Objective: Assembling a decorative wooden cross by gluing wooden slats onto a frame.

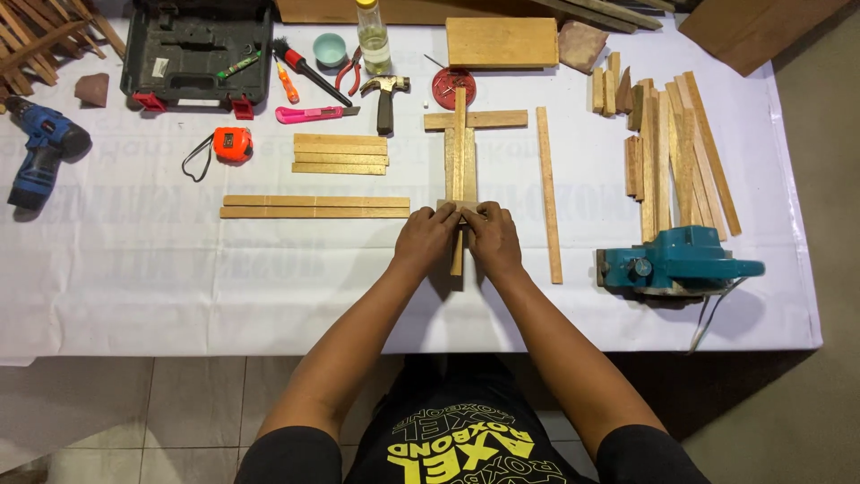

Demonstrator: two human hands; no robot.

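Cross-shaped wooden slat assembly (460, 152) lies flat on the table.

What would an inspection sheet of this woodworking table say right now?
Surface: white cloth covers the table.
Job's things: wooden cross frame, small block at its lower end under both hands.
Clutter: hammer, tape measure, blue drill, tool case, planer, loose slats, bottle.
Hands: left hand and right hand press on the block.
Cables: planer cord hangs over the edge.
Surroundings: tiled floor.
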